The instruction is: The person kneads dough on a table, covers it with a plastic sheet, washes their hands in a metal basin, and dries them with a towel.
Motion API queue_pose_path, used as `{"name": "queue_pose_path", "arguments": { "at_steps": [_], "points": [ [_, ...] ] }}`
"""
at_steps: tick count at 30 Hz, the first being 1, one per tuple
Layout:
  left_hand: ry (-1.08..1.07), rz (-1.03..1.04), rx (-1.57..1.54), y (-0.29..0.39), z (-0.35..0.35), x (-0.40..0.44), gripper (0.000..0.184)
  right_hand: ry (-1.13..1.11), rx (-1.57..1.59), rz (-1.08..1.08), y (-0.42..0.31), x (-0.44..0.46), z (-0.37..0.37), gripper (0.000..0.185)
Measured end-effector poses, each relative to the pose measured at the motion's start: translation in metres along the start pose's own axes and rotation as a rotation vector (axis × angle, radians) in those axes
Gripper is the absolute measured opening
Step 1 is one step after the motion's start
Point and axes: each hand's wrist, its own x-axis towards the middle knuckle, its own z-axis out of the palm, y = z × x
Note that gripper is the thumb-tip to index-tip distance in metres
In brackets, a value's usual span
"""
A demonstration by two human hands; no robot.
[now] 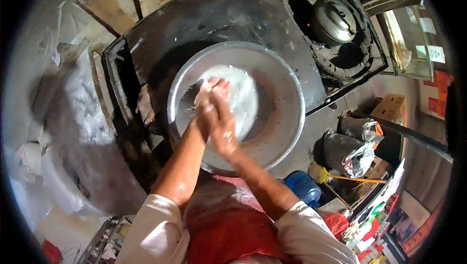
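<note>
The white stuff (247, 103) is in the big metal basin (288, 96), below our fingers and mostly to their right; can't tell if it's wet or dry. Our left hand (203, 96) and right hand (224, 132) touch each other over it, w/ the right one nearer our eyes. The left fingertips sit close together, a bit bent. The right fingers fold across that hand, but we can't tell how hard they press.

It looks like a rub, so we think it's best done low inside the rim, b/c then bits and drips fall back in. We'd go slow b/w the fingers too, since stuff sticks there. The white sleeves (158, 227) end well back from the fingers, which should help them not get messy.

Past the fingers is the dark stove top (228, 13); up and to their right, well apart, is a lidded metal pot (327, 22).

Hard to see: our palms, and whether anything's b/w them. Our arms hide some of the near rim. The pic's far edges go black, and stuff way left of the fingers is blurry.
</note>
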Motion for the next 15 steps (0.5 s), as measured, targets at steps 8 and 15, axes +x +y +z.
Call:
{"name": "queue_pose_path", "arguments": {
  "at_steps": [8, 15],
  "points": [
    [0.534, -1.032, -2.002, 0.055, -0.036, 0.025, 0.048, -0.062, 0.332, 0.445, -0.012, 0.055, -0.029, 0.058],
    [-0.388, -0.555, -0.67, 0.031, -0.121, 0.017, 0.054, -0.033, 0.222, 0.498, -0.027, 0.038, -0.037, 0.063]
  ]
}}
